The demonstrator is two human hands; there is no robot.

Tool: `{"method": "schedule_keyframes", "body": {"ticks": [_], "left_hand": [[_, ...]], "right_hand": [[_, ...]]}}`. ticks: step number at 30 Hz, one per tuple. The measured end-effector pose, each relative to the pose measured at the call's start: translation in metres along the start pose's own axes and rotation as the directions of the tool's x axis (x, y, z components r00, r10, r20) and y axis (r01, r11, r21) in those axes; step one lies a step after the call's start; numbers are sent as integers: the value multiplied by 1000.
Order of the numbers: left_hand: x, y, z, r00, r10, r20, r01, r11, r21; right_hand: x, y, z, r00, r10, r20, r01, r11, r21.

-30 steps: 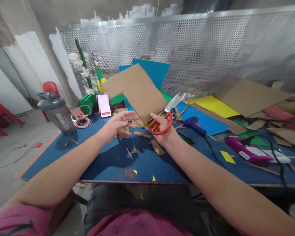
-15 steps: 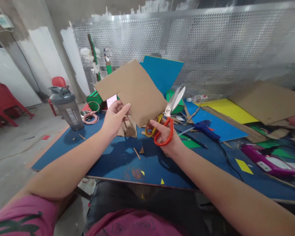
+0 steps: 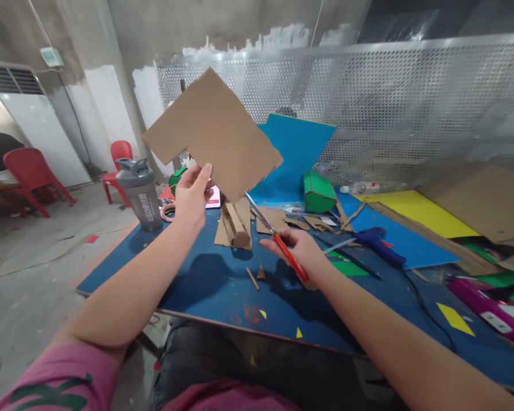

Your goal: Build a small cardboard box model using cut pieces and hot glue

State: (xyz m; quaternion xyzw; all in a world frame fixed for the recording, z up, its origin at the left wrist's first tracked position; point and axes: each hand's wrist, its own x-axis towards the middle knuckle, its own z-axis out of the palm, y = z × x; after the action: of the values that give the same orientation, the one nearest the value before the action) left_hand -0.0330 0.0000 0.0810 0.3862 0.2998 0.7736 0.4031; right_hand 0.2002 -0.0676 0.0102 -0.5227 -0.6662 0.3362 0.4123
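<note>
Right now my left hand (image 3: 192, 197) pinches the cardboard piece (image 3: 209, 134) by its lower edge above the blue table (image 3: 205, 279), my right hand (image 3: 300, 248) clenched on the scissors (image 3: 278, 240) whose tips meet its bottom corner, so that one-sided pinch could let it twist off the blades.

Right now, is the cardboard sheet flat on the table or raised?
Raised: the left hand pinches the cardboard sheet at its lower edge, tilted, clear above the blue table.
</note>
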Motion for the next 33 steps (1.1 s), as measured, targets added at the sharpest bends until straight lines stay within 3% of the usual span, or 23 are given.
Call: {"method": "schedule_keyframes", "body": {"ticks": [8,20,24,28,33], "left_hand": [[-9,-7,6,998,-42,39,38,996,82],[-20,-14,10,993,-79,88,74,996,50],[-22,-14,12,992,-67,106,60,995,75],[-22,-14,14,993,-81,90,75,994,73],[-22,-12,15,992,-96,86,88,992,87]], "right_hand": [[-1,-3,-4,998,-64,30,65,997,-30],[-3,-8,-2,981,73,181,-98,986,133],[-3,-4,0,989,56,139,-70,993,97],[-3,0,2,988,118,101,-126,989,74],[-5,0,0,994,49,96,-49,999,-4]]}}
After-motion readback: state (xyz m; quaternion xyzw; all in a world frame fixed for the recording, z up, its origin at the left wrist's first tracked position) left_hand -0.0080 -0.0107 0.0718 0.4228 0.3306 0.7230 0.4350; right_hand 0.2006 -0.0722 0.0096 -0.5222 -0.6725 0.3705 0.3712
